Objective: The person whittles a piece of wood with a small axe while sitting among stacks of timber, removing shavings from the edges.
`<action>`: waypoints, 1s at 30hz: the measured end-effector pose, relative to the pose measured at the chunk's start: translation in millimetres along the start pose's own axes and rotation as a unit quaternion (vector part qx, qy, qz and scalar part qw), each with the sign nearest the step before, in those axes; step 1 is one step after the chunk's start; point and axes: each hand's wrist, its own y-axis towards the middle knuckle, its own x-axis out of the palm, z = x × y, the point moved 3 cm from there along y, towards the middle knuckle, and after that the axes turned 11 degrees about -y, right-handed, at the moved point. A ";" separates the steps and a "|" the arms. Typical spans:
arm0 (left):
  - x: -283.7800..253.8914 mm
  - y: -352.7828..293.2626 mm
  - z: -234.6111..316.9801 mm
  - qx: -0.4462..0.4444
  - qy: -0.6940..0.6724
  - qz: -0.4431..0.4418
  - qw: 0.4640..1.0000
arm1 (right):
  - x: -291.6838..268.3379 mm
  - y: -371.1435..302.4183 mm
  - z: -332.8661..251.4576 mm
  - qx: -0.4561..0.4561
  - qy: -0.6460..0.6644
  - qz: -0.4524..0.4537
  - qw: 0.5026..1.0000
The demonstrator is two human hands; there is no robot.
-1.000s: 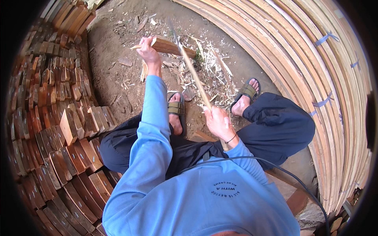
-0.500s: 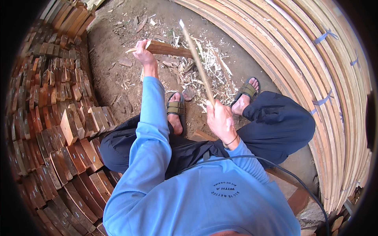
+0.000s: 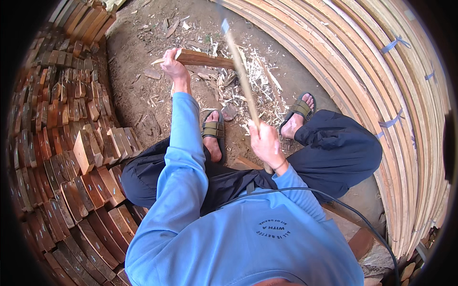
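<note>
My left hand [image 3: 174,66] is closed on the near-left end of a short wooden board [image 3: 205,59], with a pale pointed sliver beyond my fingers. The board's other end reaches over the wood shavings. My right hand [image 3: 266,144] grips a long-handled tool [image 3: 244,78] low on its pale wooden shaft. Its shaft leans up and away, passing across the board's right end in the picture. A bluish metal part at its far end is blurred, so I cannot make out its shape. The butt of the shaft shows below my right wrist.
Pale wood shavings [image 3: 260,83] lie on the dirt ground between my sandalled feet. Stacked cut blocks [image 3: 71,143] rise on the left. Long planks [image 3: 353,57], bundled with ties, curve along the right. A black cable [image 3: 343,205] runs across my lap.
The tool's metal end has come more into sight, and its butt now shows below my right wrist. My right hand has turned slightly. My left hand and the board stay almost still.
</note>
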 end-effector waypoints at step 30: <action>22.4 -15.1 5.1 0.018 0.077 -0.047 0.996 | -28.1 -12.4 -36.2 -0.024 0.024 0.027 0.999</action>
